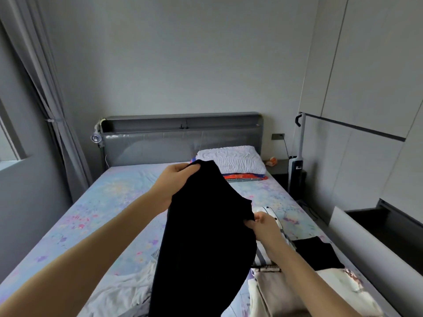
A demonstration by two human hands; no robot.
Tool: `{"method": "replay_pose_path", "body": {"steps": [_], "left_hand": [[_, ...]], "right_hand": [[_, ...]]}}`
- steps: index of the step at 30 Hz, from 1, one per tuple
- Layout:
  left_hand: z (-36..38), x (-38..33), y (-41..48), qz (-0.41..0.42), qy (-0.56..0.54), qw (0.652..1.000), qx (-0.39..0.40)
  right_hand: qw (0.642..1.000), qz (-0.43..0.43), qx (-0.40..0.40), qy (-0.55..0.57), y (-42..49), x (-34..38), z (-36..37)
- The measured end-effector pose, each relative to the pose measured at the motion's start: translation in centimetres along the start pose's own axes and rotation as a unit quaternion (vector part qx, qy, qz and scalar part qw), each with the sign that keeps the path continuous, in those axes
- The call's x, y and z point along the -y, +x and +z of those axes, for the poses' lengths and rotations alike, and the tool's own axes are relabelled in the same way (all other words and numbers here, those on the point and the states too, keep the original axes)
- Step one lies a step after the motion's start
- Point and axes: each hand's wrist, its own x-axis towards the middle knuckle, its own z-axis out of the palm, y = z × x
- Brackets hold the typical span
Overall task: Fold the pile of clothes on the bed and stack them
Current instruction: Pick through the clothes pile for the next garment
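The black fabric garment (206, 236) hangs lifted above the floral-sheeted bed (96, 213), near centre. The left hand (176, 179) grips its far top edge; the right hand (261, 225) pinches its right edge. Folded beige and white clothes (286, 291) lie near right.

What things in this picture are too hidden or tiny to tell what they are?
Head view:
black garment: bottom edge cuts its lower end; too dark to tell its type.
striped cloth: mostly behind the black garment and right hand.
colourful fabric: covered by the pillow.
orange thing on the bedside shelf: too small.
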Motion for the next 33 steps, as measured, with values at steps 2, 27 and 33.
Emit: {"method": "replay_pose_path", "body": {"steps": [2,27,33], "left_hand": [[-1.0,0.4,-0.4,0.01,0.043,0.999,-0.013],[2.1,8.3,-4.6,-0.055,0.04,0.993,0.094],[2.7,7.8,-4.5,-0.094,-0.049,0.991,0.078]], "right_hand": [[0.997,-0.01,0.036,0.062,-1.0,0.3,-0.4],[0.992,-0.036,-0.022,0.12,-7.0,5.2,7.8],[0.988,-0.149,-0.04,0.002,-8.1,5.2,8.0]]}}
